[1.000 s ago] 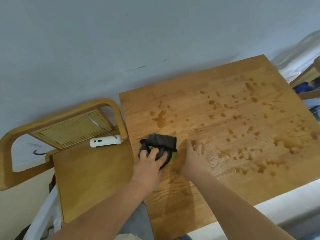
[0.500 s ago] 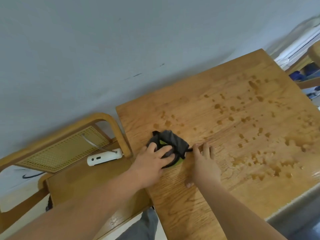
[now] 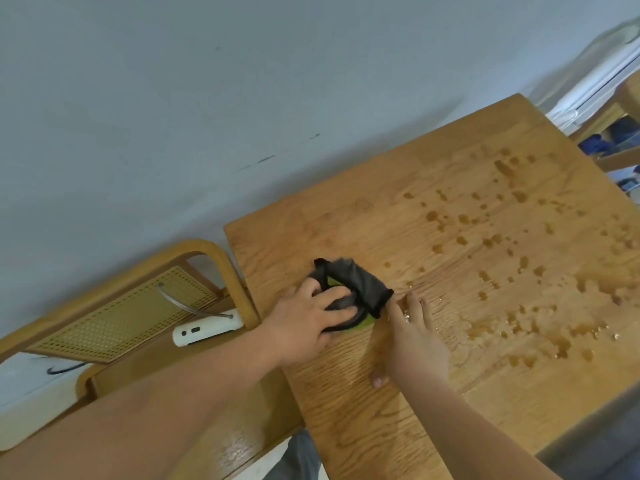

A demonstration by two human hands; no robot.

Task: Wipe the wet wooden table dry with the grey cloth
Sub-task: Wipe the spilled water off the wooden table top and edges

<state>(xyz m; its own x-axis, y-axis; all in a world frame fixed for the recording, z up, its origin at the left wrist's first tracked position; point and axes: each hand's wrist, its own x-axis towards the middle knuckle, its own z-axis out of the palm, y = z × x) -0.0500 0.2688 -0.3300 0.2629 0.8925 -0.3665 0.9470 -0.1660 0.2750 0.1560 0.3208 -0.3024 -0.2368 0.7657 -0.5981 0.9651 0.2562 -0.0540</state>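
We record a plain grey-blue wall (image 3: pixel 242 98) filling the upper half of the view, with a few dark scuffs on it. Below it stands the wooden worktop (image 3: pixel 374 431), its far edge against the wall. The right half carries scattered water drops (image 3: pixel 485 240) and larger pooled patches (image 3: pixel 554 341) towards the near right; the grain on the near left shows no drops. Just beside the worktop's left edge stands a wooden chair (image 3: pixel 207 247) with a woven cane back panel (image 3: pixel 131 323). The left hand (image 3: pixel 304 327) reaches in from the lower left and grips the grey cloth (image 3: pixel 360 282), fingers curled over its bunched near side and pressing it to the worktop. The right hand (image 3: pixel 415 341) lies flat on the worktop with fingers straight and close together, fingertips at the cloth's right corner; we cannot tell whether they touch it. The grey cloth sits crumpled on the left part of the worktop, near the chair-side edge and left of the wet area. A small white device (image 3: pixel 207 329) lies on the chair seat, with a thin metal rod (image 3: pixel 180 303) above it. A yellow-green patch (image 3: pixel 365 323) shows under the cloth's near edge.
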